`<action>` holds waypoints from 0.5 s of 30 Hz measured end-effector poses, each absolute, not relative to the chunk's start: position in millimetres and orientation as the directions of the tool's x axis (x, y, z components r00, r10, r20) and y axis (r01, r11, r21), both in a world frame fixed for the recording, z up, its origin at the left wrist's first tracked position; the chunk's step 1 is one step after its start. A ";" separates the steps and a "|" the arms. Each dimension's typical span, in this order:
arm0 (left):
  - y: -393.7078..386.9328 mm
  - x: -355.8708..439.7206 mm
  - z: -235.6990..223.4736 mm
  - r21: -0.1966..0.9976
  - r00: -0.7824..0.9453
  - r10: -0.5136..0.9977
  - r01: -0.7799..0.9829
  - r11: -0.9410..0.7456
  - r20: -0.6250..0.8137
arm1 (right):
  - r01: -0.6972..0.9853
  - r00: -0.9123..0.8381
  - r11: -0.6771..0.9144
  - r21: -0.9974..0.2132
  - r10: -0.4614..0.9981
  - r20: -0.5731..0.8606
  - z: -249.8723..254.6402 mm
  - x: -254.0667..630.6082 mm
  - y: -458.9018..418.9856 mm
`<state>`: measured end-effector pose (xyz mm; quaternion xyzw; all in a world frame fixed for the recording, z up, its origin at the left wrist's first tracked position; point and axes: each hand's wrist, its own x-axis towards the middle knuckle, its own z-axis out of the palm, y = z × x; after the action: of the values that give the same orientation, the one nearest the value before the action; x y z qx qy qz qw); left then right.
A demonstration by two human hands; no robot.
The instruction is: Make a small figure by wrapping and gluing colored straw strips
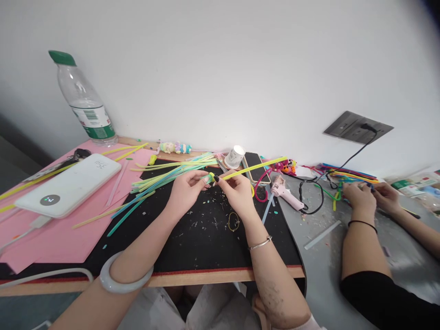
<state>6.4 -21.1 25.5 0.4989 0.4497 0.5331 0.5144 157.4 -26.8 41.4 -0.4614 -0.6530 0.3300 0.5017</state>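
and the left hand [188,189] pinches a green piece [208,178] over the mat [192,233], the right hand [239,189] gripping a yellow stem [257,167] whose end sits right by it! looks like shaping work; next move calls for a steady pinch.

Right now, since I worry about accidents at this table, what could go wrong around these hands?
The pink glue gun lies to the right of the right hand; if hot, it could cause a burn on contact. The yellow pipe cleaner extending from the right hand appears close to the paper cup and might tip it over.
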 end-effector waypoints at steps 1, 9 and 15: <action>-20.8 6.5 24.6 0.994 0.045 0.995 -0.072 -0.086 0.089 | 0.240 -0.042 0.344 -0.908 0.938 0.345 42.1 157.5 -26.6; -25.0 6.8 26.8 0.933 0.239 0.931 0.166 -0.321 0.278 | 0.045 0.108 0.305 -0.951 0.945 0.308 46.4 160.3 -22.7; -25.1 9.8 24.8 0.950 0.314 0.925 0.152 -0.272 0.214 | 0.101 0.094 0.232 -0.967 0.966 0.242 45.5 167.2 -17.6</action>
<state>9.8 -25.1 24.8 0.6730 0.4000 0.4278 0.4518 167.2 -17.6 45.5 -0.4842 -0.5508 0.3866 0.5593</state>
